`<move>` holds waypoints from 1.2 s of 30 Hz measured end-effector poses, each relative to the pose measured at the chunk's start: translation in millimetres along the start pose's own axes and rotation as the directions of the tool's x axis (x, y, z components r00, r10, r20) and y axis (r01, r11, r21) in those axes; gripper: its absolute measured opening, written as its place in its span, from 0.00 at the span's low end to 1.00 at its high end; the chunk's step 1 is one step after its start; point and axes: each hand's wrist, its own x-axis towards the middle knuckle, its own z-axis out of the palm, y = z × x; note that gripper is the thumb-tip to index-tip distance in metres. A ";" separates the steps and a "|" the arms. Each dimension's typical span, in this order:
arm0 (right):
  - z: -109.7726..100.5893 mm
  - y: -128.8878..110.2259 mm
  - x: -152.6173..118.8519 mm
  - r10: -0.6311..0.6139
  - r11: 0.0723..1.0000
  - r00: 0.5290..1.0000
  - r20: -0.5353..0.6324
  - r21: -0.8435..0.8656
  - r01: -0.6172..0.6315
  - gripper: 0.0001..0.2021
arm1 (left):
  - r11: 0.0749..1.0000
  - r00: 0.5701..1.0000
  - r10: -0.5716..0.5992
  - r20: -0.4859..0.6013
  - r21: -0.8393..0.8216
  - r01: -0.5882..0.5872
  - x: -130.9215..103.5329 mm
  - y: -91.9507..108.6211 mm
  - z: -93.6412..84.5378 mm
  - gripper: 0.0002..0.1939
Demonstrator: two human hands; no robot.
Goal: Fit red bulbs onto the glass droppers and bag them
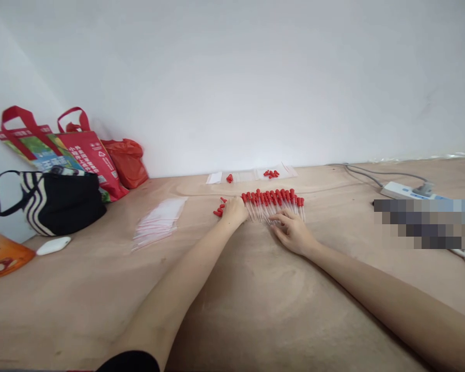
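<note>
Clear plastic droppers (260, 212) with red rubber bulbs lie side by side in a dense row at the table's middle, bulbs toward the wall. At the row's left end is my left hand (235, 211), its fingers curled down and mostly hidden; what they hold cannot be made out. Several loose red bulbs (218, 212) lie just left of it. My right hand (291, 232) rests over the lower tube ends on the row's right side, fingers stretched out and thumb apart. It touches or hovers over the tubes; I cannot tell which.
Flat zip bags (160, 222) lie fanned out to the left. Near the wall, more clear bags (245, 176) carry red bulbs (271, 174). A black bag (67, 201), a red shopping bag (96, 160) and a white case (53, 246) stand left; a power strip (403, 191) lies right.
</note>
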 end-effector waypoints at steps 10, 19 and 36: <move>0.1 -3.8 -0.7 -0.016 0.999 0.998 0.058 -0.027 0.017 0.08 | 0.980 0.982 -0.177 -0.073 -0.102 0.169 26.0 -64.2 -29.3 0.13; 0.0 -4.1 -0.2 -0.017 0.999 0.998 0.065 -0.026 0.019 0.07 | 0.853 0.920 -0.323 0.221 -0.354 0.384 50.7 -62.1 -12.5 0.11; 61.7 -80.2 80.2 0.379 0.898 0.922 0.082 -0.274 -0.345 0.11 | 0.276 0.942 -0.335 -0.025 -0.958 0.073 -4.1 -73.7 1.7 0.08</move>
